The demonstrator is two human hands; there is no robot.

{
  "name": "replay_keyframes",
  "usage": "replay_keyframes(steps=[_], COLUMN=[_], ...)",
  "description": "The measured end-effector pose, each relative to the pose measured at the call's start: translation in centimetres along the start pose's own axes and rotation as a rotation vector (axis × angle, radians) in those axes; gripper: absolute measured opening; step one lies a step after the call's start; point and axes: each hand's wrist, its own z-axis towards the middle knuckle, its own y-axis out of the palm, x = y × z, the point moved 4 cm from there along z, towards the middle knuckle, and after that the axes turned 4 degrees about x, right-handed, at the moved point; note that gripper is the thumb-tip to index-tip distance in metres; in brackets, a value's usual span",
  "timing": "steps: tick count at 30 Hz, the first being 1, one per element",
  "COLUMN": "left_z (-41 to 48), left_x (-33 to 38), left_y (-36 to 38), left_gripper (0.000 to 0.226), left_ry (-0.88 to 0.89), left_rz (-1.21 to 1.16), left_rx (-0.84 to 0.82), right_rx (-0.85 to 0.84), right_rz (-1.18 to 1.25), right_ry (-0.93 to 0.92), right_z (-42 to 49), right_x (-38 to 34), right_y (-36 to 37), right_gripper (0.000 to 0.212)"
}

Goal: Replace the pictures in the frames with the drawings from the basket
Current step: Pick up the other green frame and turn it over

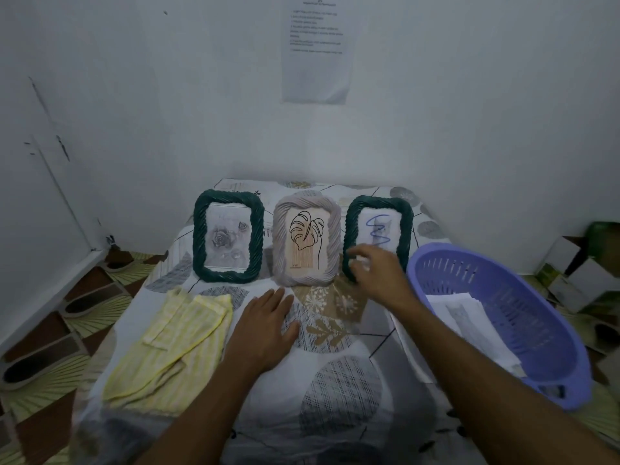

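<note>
Three woven frames stand upright at the back of the table. The left green frame [228,236] shows a grey rose picture. The middle beige frame [307,241] shows a black leaf line drawing. The right green frame [378,234] shows a blue scribble. My right hand [377,273] reaches to the lower left corner of the right green frame, fingers curled at its rim. My left hand [265,327] lies flat on the tablecloth, fingers straight, in front of the beige frame. A purple basket [536,370] at the right holds several paper sheets [469,317].
A folded yellow cloth [171,344] lies on the table at the left. A patterned tablecloth [339,391] covers the table. White walls close in behind, with a printed sheet [315,52] taped up. Shoes sit on the floor at left, boxes [577,273] at right.
</note>
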Motion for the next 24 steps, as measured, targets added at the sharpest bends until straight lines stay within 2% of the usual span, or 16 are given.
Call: replay_keyframes(steps=[6, 11, 14, 17, 20, 24], left_z=[0.1, 0.1, 0.1, 0.2, 0.2, 0.1], left_x=[0.0, 0.0, 0.1, 0.2, 0.3, 0.6], left_y=[0.0, -0.1, -0.1, -0.3, -0.5, -1.2], left_gripper=[0.062, 0.063, 0.063, 0.062, 0.06, 0.056], left_ry=[-0.002, 0.009, 0.015, 0.014, 0.009, 0.029], left_rz=[0.005, 0.01, 0.013, 0.007, 0.01, -0.034], left_rx=[0.003, 0.036, 0.054, 0.061, 0.06, 0.101], right_rx=[0.234, 0.147, 0.21, 0.219, 0.281, 0.394], right_rz=[-0.166, -0.014, 0.061, 0.245, 0.37, 0.498], right_ry=[0.037, 0.313, 0.395, 0.458, 0.417, 0.331], right_z=[7.2, 8.9, 9.2, 9.2, 9.7, 10.3], right_x=[2.1, 6.0, 7.5, 8.4, 7.5, 4.9], right_y=[-6.2, -6.2, -6.3, -6.2, -7.3, -10.8], right_gripper=[0.04, 0.057, 0.047, 0.036, 0.03, 0.032])
